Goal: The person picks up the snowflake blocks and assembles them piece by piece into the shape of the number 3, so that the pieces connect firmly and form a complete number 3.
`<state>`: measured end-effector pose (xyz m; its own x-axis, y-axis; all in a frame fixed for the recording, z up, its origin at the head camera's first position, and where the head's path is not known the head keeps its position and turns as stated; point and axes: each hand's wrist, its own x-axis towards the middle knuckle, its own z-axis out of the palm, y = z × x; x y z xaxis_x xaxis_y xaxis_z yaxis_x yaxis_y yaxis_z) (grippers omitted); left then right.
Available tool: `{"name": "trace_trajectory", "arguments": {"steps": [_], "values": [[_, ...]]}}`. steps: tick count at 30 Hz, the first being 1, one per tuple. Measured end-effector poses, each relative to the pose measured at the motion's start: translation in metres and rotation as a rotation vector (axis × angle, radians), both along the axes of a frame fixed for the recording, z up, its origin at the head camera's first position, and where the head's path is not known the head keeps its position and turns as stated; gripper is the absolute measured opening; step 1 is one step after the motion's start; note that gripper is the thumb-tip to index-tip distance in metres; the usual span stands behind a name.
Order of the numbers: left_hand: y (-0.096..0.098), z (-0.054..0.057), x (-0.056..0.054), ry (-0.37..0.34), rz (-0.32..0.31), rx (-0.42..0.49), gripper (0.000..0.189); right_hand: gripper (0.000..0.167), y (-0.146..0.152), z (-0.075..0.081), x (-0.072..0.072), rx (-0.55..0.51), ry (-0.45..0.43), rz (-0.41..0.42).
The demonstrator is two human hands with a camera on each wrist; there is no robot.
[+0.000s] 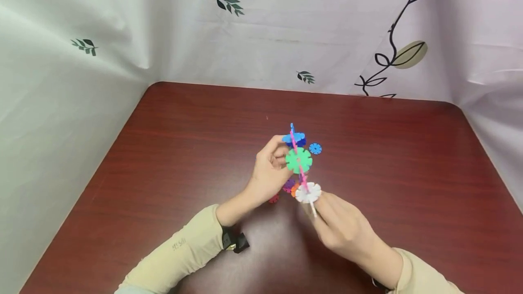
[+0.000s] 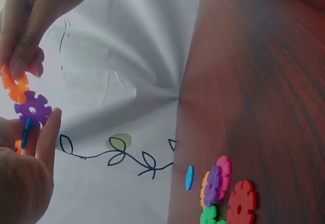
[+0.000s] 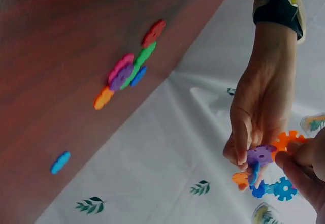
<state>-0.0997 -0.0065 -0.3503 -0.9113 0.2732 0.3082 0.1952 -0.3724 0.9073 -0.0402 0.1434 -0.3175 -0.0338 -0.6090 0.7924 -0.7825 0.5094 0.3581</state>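
Note:
Both hands hold up an assembly of interlocking notched plastic discs over the table. In the head view its white disc (image 1: 308, 193) is closest to me, a green disc (image 1: 298, 160) sits midway, and blue discs (image 1: 293, 138) are at the far end, with pink ones edge-on between. My left hand (image 1: 269, 173) grips the assembly from the left, its fingers at the purple disc (image 3: 260, 155). From the right, my right hand (image 1: 347, 226) pinches an orange disc (image 3: 288, 141) that meets the purple one. Some of the assembly is hidden behind the fingers.
Loose discs lie on the dark red wooden table (image 1: 196, 149) below the hands: a red one (image 3: 154, 33), a green one (image 3: 145, 54), a purple one (image 3: 121, 77) and others grouped, with a light blue disc (image 3: 60, 162) apart. White patterned cloth (image 1: 265, 35) surrounds the table.

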Motion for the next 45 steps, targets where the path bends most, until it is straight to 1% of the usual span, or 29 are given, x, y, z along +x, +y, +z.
{"name": "trace_trajectory", "arguments": {"steps": [1,2,4,5,7,8,9,11,14,16,18,21,22,23,24,26,28,29,30,31,33,35,36,39,42,43,45], "values": [[-0.001,0.002,0.0,-0.041,-0.012,-0.001,0.035,0.025,0.0,0.0,0.0,0.012,-0.002,-0.003],[-0.001,0.005,0.002,-0.063,-0.013,-0.012,0.03,0.025,-0.001,0.0,0.001,0.024,-0.001,-0.013],[0.001,0.015,0.006,-0.177,-0.035,-0.043,0.017,0.023,-0.003,0.0,0.002,0.04,0.016,-0.042],[0.003,0.021,0.008,-0.222,-0.038,-0.067,0.017,0.022,-0.004,0.0,0.003,0.045,0.024,-0.059],[0.005,0.032,0.012,-0.294,-0.043,-0.105,0.022,0.021,-0.006,0.0,0.004,0.041,0.022,-0.08],[0.005,0.038,0.014,-0.325,-0.045,-0.103,0.023,0.021,-0.007,0.0,0.004,0.033,0.021,-0.083],[0.006,0.04,0.015,-0.365,-0.055,-0.091,0.025,0.021,-0.007,0.001,0.005,0.031,0.017,-0.086],[0.005,0.043,0.016,-0.366,-0.057,-0.096,0.023,0.022,-0.008,0.003,0.005,0.033,0.011,-0.094],[0.003,0.043,0.018,-0.365,-0.061,-0.107,0.02,0.022,-0.009,0.005,0.007,0.045,0.004,-0.111],[0.003,0.042,0.019,-0.369,-0.079,-0.118,0.019,0.023,-0.008,0.005,0.008,0.065,0.005,-0.124],[0.004,0.04,0.02,-0.378,-0.087,-0.109,0.018,0.022,-0.008,0.005,0.008,0.078,0.011,-0.131],[0.006,0.036,0.019,-0.394,-0.09,-0.069,0.018,0.023,-0.009,0.005,0.007,0.088,0.023,-0.132],[0.006,0.034,0.019,-0.391,-0.089,-0.056,0.014,0.023,-0.009,0.005,0.007,0.094,0.023,-0.125],[0.007,0.031,0.018,-0.368,-0.085,-0.047,0.011,0.024,-0.009,0.005,0.006,0.101,0.017,-0.117],[0.006,0.028,0.016,-0.333,-0.078,-0.059,0.01,0.024,-0.008,0.004,0.006,0.11,0.013,-0.109],[0.006,0.021,0.013,-0.283,-0.101,-0.058,0.022,0.025,-0.006,0.002,0.006,0.125,-0.015,-0.075],[0.003,0.015,0.008,-0.222,-0.129,-0.09,0.036,0.026,-0.003,0.0,0.005,0.118,-0.071,-0.012],[0.001,0.013,0.006,-0.202,-0.143,-0.113,0.037,0.027,-0.001,-0.001,0.005,0.101,-0.087,0.017],[-0.001,0.011,0.004,-0.202,-0.161,-0.129,0.038,0.027,0.001,-0.002,0.004,0.072,-0.094,0.048],[-0.004,0.01,0.002,-0.223,-0.189,-0.132,0.038,0.027,0.002,-0.002,0.003,0.041,-0.104,0.085],[-0.011,0.009,-0.001,-0.244,-0.215,-0.156,0.04,0.026,0.004,-0.004,0.0,-0.018,-0.104,0.139],[-0.016,0.007,-0.003,-0.268,-0.261,-0.158,0.043,0.023,0.007,-0.006,-0.001,-0.058,-0.086,0.149],[-0.018,0.006,-0.005,-0.269,-0.286,-0.151,0.045,0.022,0.009,-0.007,-0.002,-0.069,-0.092,0.149],[-0.024,0.004,-0.009,-0.191,-0.327,-0.2,0.052,0.021,0.017,-0.012,-0.003,-0.079,-0.139,0.11],[-0.028,0.003,-0.013,-0.129,-0.372,-0.22,0.05,0.024,0.028,-0.022,-0.008,-0.078,-0.232,0.018],[-0.03,0.002,-0.015,-0.116,-0.386,-0.237,0.048,0.025,0.032,-0.026,-0.011,-0.075,-0.267,-0.023],[-0.032,0.002,-0.017,-0.128,-0.441,-0.22,0.047,0.028,0.043,-0.034,-0.018,-0.063,-0.375,-0.11]]}}
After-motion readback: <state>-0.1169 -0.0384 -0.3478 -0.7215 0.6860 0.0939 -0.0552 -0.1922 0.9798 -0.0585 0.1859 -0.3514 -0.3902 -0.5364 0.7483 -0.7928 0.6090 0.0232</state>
